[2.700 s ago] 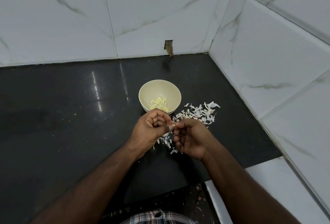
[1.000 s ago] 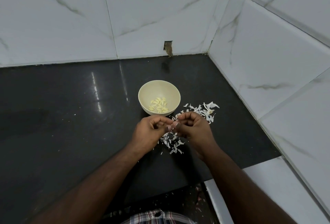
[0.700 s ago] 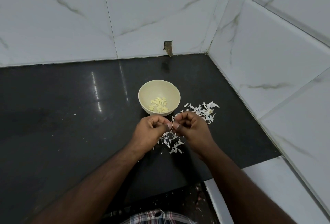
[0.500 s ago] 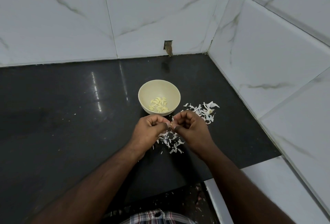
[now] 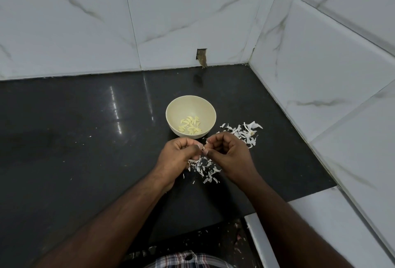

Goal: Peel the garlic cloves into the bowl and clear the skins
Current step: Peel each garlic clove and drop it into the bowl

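Black polished countertop (image 5: 85,161) set in a corner of white marble-look tiles (image 5: 192,22), seen from above.

Nearest, at 6 o'clock: a bit of plaid cloth (image 5: 188,260) at the frame edge, w/ both forearms reaching in. Just past them the left hand (image 5: 177,156) and right hand (image 5: 228,154) meet near centre, fingers curled, thumb and fingertips of each pinching one small garlic clove (image 5: 204,147) between them. Clove is mostly hidden; only a pale sliver shows, so can't tell how much skin is left on it.

Under and behind the hands, approx 5 o'clock to 2 o'clock: loose skins (image 5: 205,169), thin white papery flakes, scattered on the counter, a bigger heap at 2 o'clock.

Further out, 12 o'clock from the hands: cream bowl (image 5: 190,105), upright, holding a small cluster of peeled cloves (image 5: 190,127), pale yellow, smooth, at the bottom.

Judgement: peeling well underway, maybe near its end since no unpeeled cloves show elsewhere. Left to do: finish this clove, drop it in, then clear all skins, not yet started.

Farthest, 12 o'clock: small dark notch (image 5: 201,57) in the wall tile.
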### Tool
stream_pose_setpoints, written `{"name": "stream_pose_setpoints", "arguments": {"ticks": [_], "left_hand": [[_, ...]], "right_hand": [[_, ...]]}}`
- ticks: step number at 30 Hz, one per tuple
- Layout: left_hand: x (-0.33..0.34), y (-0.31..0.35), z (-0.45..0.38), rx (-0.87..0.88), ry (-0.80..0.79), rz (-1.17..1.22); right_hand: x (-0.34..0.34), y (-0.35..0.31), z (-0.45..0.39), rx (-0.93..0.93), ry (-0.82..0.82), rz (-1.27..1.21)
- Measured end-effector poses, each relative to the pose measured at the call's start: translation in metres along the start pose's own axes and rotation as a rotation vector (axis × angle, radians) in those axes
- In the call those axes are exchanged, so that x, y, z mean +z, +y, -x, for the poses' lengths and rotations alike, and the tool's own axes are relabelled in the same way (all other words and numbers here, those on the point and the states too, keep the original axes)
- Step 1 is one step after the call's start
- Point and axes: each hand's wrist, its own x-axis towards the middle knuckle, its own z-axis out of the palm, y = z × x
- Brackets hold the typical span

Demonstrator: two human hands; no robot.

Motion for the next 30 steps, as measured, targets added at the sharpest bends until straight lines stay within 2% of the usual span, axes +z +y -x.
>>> {"name": "stream_pose_setpoints", "arguments": {"ticks": [4, 11, 19, 22, 28, 30], "left_hand": [[0.0004, -0.0003, 0.0012, -0.004, -0.014, 0.007], [0.0007, 0.001, 0.004, -0.069, -0.1, 0.161], [-0.0015, 0.001, 0.0065, -0.089, -0.189, 0.23], [-0.0017, 0.0007, 0.0067, -0.083, -0.188, 0.232], [-0.0005, -0.0014, 0.0065, -0.032, -0.106, 0.137], [0.0004, -0.0037, 0.0076, -0.006, -0.1, 0.076]], "right_hand": [[0.0014, -0.0012, -0.0005, -0.005, 0.01, -0.028], [-0.0005, -0.0051, 0.0016, 0.073, -0.022, -0.355], [-0.0003, -0.0092, 0.0021, 0.199, -0.097, -0.552], [0.0018, -0.0094, 0.0031, 0.212, -0.075, -0.506], [-0.0008, -0.01, 0.0044, 0.068, -0.007, -0.181], [0.001, -0.0097, 0.005, 0.067, -0.014, -0.148]]}}
